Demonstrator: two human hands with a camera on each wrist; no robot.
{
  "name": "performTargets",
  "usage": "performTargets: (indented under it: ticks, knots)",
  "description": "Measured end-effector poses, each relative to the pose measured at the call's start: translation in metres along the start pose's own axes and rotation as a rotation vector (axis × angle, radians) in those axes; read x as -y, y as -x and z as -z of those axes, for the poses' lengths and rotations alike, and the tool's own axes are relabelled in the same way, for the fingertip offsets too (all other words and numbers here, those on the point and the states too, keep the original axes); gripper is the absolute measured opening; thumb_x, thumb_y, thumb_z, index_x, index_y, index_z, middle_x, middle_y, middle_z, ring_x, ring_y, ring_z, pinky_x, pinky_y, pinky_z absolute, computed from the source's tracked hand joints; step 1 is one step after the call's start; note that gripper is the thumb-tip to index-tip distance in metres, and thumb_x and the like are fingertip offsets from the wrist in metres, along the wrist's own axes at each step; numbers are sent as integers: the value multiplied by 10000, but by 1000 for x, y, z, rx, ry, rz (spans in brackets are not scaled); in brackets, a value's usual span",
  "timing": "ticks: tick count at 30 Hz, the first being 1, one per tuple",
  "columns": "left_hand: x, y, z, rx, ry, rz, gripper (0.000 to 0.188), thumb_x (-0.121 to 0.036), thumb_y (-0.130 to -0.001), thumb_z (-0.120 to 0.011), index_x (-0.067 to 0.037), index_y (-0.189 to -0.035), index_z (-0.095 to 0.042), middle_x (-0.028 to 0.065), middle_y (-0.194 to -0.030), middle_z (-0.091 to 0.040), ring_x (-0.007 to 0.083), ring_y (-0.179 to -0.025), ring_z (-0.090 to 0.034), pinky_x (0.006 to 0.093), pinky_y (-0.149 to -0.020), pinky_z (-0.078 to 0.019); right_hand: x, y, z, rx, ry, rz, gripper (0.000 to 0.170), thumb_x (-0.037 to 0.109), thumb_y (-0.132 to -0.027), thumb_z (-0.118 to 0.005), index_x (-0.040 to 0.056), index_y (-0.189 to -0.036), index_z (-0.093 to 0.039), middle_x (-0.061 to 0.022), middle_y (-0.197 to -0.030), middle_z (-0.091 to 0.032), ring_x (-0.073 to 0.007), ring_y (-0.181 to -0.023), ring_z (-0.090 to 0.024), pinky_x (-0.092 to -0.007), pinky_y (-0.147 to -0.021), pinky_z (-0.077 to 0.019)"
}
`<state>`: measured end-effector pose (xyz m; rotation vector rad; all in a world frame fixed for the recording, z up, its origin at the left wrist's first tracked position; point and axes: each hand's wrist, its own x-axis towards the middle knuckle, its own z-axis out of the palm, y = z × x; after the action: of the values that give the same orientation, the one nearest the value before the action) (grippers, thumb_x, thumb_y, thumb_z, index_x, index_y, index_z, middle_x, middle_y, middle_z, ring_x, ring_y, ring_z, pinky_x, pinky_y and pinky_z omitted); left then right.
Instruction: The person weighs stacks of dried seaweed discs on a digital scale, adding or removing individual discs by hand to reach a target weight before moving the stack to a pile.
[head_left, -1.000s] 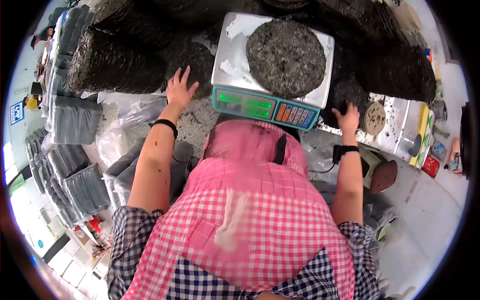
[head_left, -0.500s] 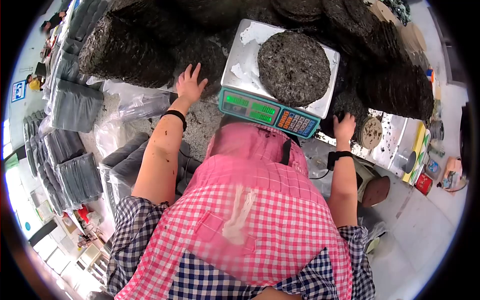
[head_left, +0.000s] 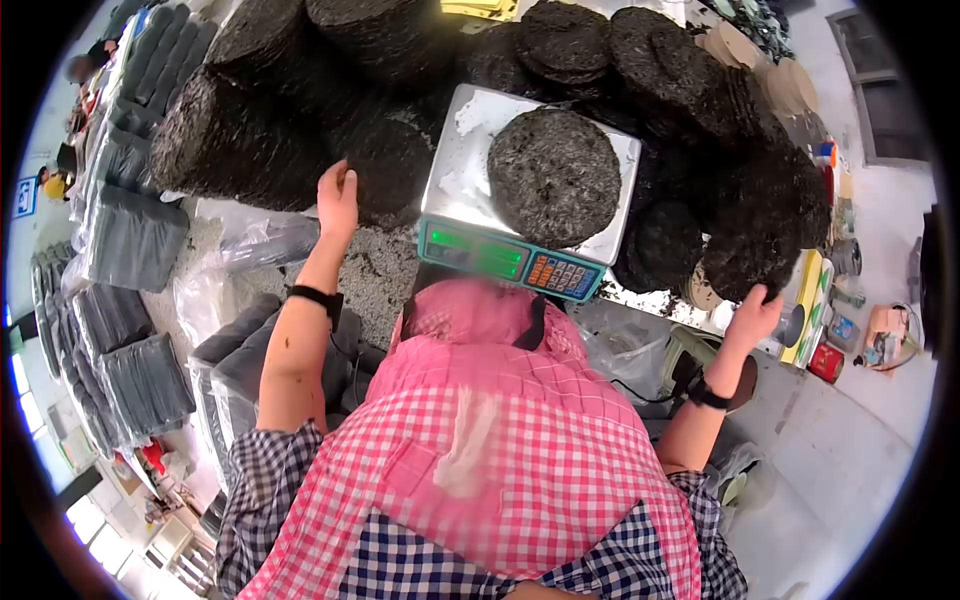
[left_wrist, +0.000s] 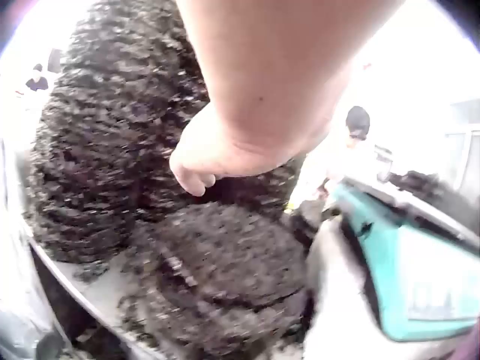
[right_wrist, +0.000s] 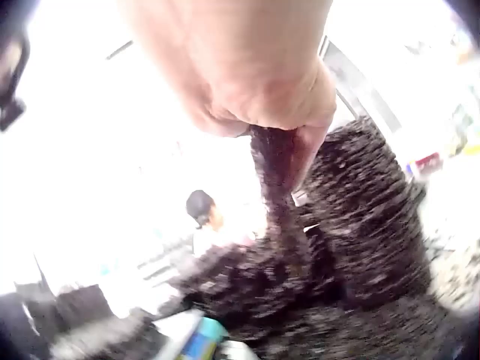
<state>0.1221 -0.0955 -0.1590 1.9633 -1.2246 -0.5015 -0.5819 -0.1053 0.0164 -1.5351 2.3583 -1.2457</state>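
Observation:
A dark round dried seaweed cake (head_left: 555,178) lies on the metal pan of a teal digital scale (head_left: 470,250), whose digits glow green. At the right, my right hand (head_left: 752,318) grips the near edge of a dark seaweed cake (right_wrist: 276,169), thumb on one side and fingers on the other. My left hand (head_left: 338,200) hovers with loosely bent fingers and nothing in them, beside a tall stack of cakes (left_wrist: 97,150) and over a low stack (left_wrist: 225,255). Another low pile (head_left: 665,240) sits right of the scale.
More tall stacks (head_left: 375,40) line the table's far side. Dark wrapped bundles (head_left: 135,240) are piled at the left, near clear plastic bags (head_left: 265,240). Pale round discs (head_left: 790,85) stand at the back right. A red can (head_left: 826,362) is at the right.
My right hand has moved outward to the right from the low pile, now gripping a cake. My left hand's spread fingers have drawn in. The head view has shifted, showing more of the far stacks.

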Motion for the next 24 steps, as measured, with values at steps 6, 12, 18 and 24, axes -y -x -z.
performTargets:
  ticks: [6,12,18,24]
  knots:
    - [-249,23,-45,556,894,35,680,-387,-1046,-599,-38,-1565,-333,168,-1521,-487,271,-1297,-564,374,-1045,-487,101,29,-100,670,-315,18,303,96,-940,-662,-46,-1208,-658,-173,-1239,-702,-275,-1196,-640,-398,-1005,-500]
    - [-278,27,-86,498,513,-82,687,-105,-874,-796,2,-1467,-466,216,-1496,-497,336,-1405,-469,441,-1147,-396,168,35,-162,908,-1006,-685,350,160,-932,-765,-51,-1204,-699,-94,-1126,-740,-162,-985,-677,-333,-871,-531]
    - [-293,33,-108,242,-65,-654,619,-182,-900,-740,-99,-1474,-526,166,-1544,-493,378,-1435,-441,526,-1192,-353,143,56,-203,643,-465,-168,361,267,-892,-806,-43,-1067,-745,-165,-952,-783,-217,-869,-748,-346,-793,-556]
    - [-262,42,-152,317,-534,-798,556,-334,-1014,-572,-187,-1544,-495,86,-1640,-417,280,-1519,-369,479,-1271,-218,195,102,-181,310,-177,598,182,99,-886,-693,21,-1050,-676,-201,-920,-707,-407,-831,-695,-460,-757,-570]
